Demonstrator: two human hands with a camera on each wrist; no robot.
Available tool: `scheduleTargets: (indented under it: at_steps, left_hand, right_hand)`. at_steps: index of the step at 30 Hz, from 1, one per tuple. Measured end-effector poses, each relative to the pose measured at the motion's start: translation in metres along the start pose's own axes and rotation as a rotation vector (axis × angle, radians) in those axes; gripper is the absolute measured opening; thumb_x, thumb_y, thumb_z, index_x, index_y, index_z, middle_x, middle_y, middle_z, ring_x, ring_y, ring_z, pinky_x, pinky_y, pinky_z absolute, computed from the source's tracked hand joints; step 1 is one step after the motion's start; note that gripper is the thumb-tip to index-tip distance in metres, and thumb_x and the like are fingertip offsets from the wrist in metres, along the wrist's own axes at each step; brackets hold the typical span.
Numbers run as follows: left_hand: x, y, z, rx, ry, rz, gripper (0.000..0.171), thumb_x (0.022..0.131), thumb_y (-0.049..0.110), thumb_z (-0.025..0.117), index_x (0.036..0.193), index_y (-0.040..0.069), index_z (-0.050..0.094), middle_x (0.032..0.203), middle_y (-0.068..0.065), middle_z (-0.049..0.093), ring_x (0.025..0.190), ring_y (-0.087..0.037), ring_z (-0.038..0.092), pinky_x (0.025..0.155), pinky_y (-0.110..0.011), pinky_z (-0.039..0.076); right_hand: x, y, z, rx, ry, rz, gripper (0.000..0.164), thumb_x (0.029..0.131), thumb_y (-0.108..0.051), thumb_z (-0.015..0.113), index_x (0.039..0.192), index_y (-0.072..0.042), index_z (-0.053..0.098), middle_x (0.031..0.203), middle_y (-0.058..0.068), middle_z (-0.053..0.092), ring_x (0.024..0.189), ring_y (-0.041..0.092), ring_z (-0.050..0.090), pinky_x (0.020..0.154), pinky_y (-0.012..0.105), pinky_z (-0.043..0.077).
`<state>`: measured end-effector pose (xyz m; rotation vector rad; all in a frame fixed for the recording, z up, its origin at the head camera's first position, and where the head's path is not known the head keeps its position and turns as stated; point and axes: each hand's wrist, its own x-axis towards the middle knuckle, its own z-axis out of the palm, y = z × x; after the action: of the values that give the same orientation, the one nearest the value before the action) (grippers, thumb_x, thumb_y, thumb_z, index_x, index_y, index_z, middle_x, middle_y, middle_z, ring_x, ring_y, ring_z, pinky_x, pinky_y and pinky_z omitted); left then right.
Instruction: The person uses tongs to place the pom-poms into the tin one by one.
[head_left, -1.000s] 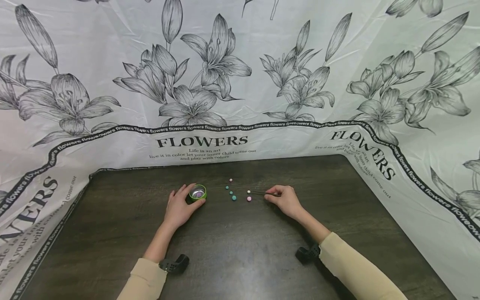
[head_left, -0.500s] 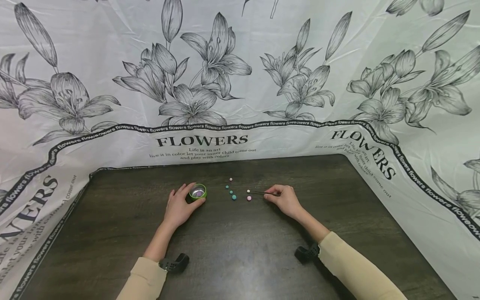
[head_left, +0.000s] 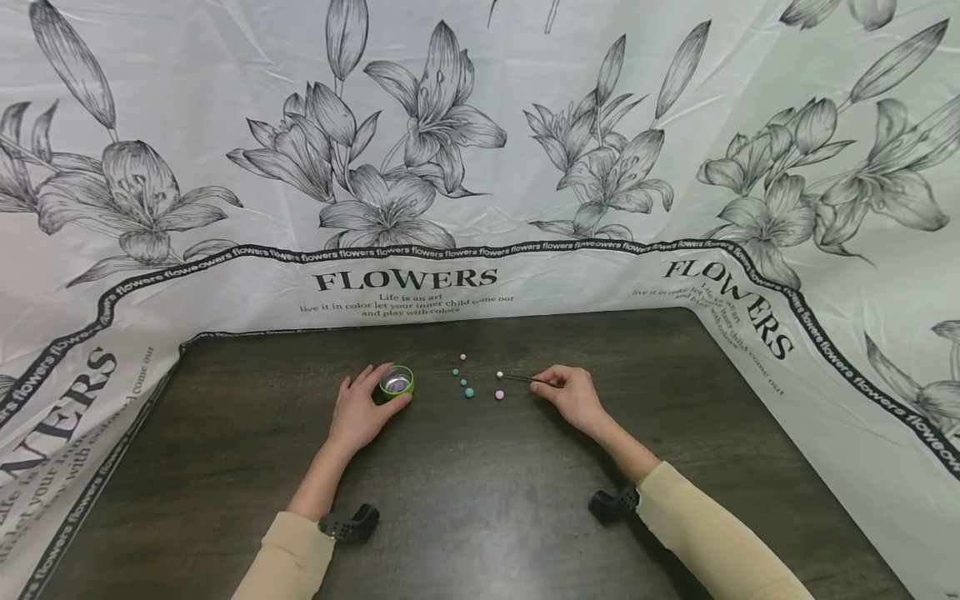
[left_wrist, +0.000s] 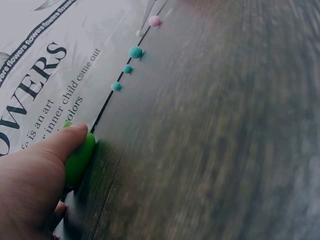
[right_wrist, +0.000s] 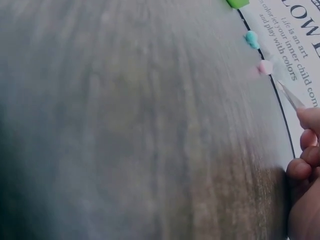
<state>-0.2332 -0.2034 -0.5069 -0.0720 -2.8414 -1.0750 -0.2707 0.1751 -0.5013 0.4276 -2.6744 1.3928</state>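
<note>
My left hand [head_left: 358, 414] curls round a small green-rimmed cup [head_left: 396, 374] with a silvery inside; in the left wrist view the thumb presses on the green cup wall [left_wrist: 81, 157]. Something purple [head_left: 399, 387] lies in the cup. My right hand [head_left: 572, 397] pinches thin tweezers [head_left: 525, 378] that point left, their tips at a small white ball [head_left: 500, 375]. In the right wrist view the tweezers [right_wrist: 290, 94] taper towards a pink ball [right_wrist: 265, 67], which overlaps the view there. On the table this larger pink ball [head_left: 499, 395] lies just nearer than the white one.
Between the cup and the tweezers lie a larger teal ball [head_left: 469, 392], two smaller teal balls, one of them the farther teal ball [head_left: 455, 372], and a pale pink ball [head_left: 462, 357]. The dark wooden table [head_left: 465, 483] meets a flower-printed cloth [head_left: 570, 283] at the back and sides.
The tweezers' tips have risen slightly, and the white ball has moved with them, away from the larger pink ball. My left hand stays on the cup.
</note>
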Motion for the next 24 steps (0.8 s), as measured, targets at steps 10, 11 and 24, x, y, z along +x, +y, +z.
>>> scheduleTargets:
  at_steps: [10, 11, 24]
  left_hand:
    - [-0.002, 0.001, 0.0, 0.01, -0.001, 0.008, 0.076, 0.092, 0.042, 0.078, 0.153, 0.008, 0.048, 0.155, -0.028, 0.042, 0.148, -0.042, 0.032, 0.123, -0.059, 0.007]
    - [-0.001, 0.001, 0.0, 0.008, 0.0, 0.012, 0.075, 0.092, 0.042, 0.078, 0.153, 0.008, 0.049, 0.154, -0.028, 0.043, 0.148, -0.042, 0.032, 0.123, -0.059, 0.007]
    - [-0.003, -0.001, 0.0, 0.006, 0.014, 0.02, 0.074, 0.092, 0.042, 0.077, 0.151, 0.008, 0.051, 0.153, -0.028, 0.045, 0.148, -0.041, 0.033, 0.123, -0.059, 0.007]
  right_hand:
    - [0.007, -0.001, 0.0, 0.03, 0.019, 0.018, 0.011, 0.091, -0.014, 0.08, 0.099, -0.007, 0.08, 0.071, -0.001, 0.065, 0.064, 0.017, 0.052, 0.059, 0.028, 0.042]
    - [0.009, -0.002, 0.0, 0.031, 0.026, 0.02, 0.01, 0.091, -0.014, 0.08, 0.099, -0.007, 0.081, 0.072, -0.001, 0.065, 0.064, 0.017, 0.052, 0.059, 0.028, 0.042]
    - [0.026, -0.014, 0.015, 0.06, 0.04, -0.023, 0.01, 0.09, -0.012, 0.081, 0.097, -0.006, 0.081, 0.075, 0.0, 0.07, 0.065, 0.015, 0.053, 0.055, 0.027, 0.041]
